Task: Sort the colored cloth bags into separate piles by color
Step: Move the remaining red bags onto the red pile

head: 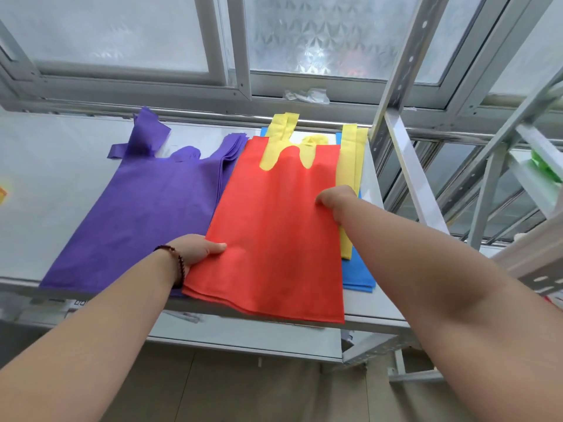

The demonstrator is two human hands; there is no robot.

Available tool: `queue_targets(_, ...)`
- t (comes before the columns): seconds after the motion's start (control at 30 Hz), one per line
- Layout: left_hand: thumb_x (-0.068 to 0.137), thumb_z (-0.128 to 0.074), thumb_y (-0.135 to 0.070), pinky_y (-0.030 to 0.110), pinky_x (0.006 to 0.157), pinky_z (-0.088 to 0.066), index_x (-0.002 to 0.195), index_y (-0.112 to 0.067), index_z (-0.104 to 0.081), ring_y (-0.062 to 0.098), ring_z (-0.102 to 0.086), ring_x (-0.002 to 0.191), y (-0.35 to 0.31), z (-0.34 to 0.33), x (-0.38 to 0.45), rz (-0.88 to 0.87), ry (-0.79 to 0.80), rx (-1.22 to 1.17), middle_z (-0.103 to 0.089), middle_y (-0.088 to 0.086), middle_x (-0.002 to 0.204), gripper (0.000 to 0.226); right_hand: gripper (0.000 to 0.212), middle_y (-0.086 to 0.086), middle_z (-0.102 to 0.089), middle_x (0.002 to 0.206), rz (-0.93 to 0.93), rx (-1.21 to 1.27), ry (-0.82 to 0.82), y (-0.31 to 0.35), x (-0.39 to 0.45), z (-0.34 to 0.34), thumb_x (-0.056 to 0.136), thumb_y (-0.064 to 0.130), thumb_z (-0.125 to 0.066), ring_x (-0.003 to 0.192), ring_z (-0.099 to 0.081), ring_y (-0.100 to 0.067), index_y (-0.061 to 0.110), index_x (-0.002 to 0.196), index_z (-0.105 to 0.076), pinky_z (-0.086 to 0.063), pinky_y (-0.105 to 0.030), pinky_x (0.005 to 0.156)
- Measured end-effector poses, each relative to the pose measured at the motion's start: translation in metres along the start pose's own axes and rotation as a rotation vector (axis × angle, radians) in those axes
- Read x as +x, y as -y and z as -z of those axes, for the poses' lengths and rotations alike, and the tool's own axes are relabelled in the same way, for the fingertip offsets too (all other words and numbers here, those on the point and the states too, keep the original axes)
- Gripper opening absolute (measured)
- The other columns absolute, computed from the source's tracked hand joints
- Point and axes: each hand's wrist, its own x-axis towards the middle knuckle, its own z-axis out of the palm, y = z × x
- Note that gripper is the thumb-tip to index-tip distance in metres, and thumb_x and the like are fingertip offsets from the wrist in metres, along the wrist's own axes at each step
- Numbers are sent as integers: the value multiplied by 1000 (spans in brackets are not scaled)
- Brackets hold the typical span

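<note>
A red bag lies on top of a mixed stack on the white table, its lower edge hanging over the front rim. My left hand pinches its left edge, thumb on top. My right hand grips its right edge with the fingers tucked under. Yellow bags show beneath it at the top and right, and blue bags lie at the bottom of that stack. To the left lies a pile of purple bags.
A window with metal frames runs behind the table. A metal shelving rack stands close on the right, with something green on it. An orange-yellow item peeks in at the far left.
</note>
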Motion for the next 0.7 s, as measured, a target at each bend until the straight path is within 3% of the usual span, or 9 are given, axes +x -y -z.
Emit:
queue_targets(0.13,93,-52,-9,31,57,-60,97,-5,-62,18,-71,56,8,7,-1,-49,86,-101,-74,6,68,12,23,-9,-53,79,-52,149,58,1,-5,12,89,7,-53,85,-55,-22,2,110,-54,-49,-36,87)
queue_targets(0.2,93,-50,-8,27,58,-60,97,-5,-63,16,-71,57,9,10,-6,-64,154,-111,-75,5,70,13,4,-8,-52,73,-147,225,190,-1,-15,19,88,9,-55,69,-56,-23,5,88,-55,-51,-35,73)
queue_targets(0.23,93,-49,-7,24,57,-60,96,-4,-63,15,-71,57,10,12,-9,-68,181,-106,-75,4,70,14,8,-7,-55,72,-200,248,258,-3,-20,22,86,12,-59,60,-57,-22,7,82,-55,-51,-31,64)
queue_targets(0.33,93,-47,-3,21,50,-57,95,-4,-62,13,-70,54,14,18,-23,-75,281,-129,-74,5,69,15,8,-6,-66,60,-250,286,437,-11,-37,30,84,16,-65,42,-63,-17,11,85,-59,-56,-26,48)
queue_targets(0.4,83,-63,-4,25,52,-58,102,-3,-62,17,-72,59,22,25,-36,-95,361,-159,-75,8,76,19,2,-5,-70,58,-163,346,495,-16,-48,35,86,15,-62,47,-67,-17,15,88,-63,-59,-31,53)
queue_targets(0.47,49,-89,-11,33,58,-59,106,-4,-64,23,-73,67,31,35,-47,-122,449,-173,-75,12,85,63,5,-4,-73,65,-65,415,525,-21,-62,39,86,14,-62,55,-70,-17,13,89,-65,-59,-34,62)
queue_targets(0.53,27,-95,-19,34,60,-59,105,-4,-66,24,-73,69,40,44,-56,-168,494,-151,-75,14,87,85,9,-4,-73,67,11,508,561,-26,-83,40,79,13,-66,59,-71,-16,10,88,-65,-59,-32,64)
queue_targets(0.6,25,-95,-20,33,61,-59,106,-4,-65,23,-73,70,48,52,-66,-209,514,-149,-75,13,89,88,17,-4,-73,70,48,598,569,-27,-108,40,72,17,-70,63,-70,-16,11,87,-64,-59,-30,66)
queue_targets(0.7,29,-95,-18,34,66,-59,111,-5,-64,25,-73,77,58,62,-85,-270,558,-151,-73,15,96,89,11,-4,-73,81,164,589,552,-28,-149,40,87,19,-61,72,-70,-16,13,96,-65,-60,-32,72)
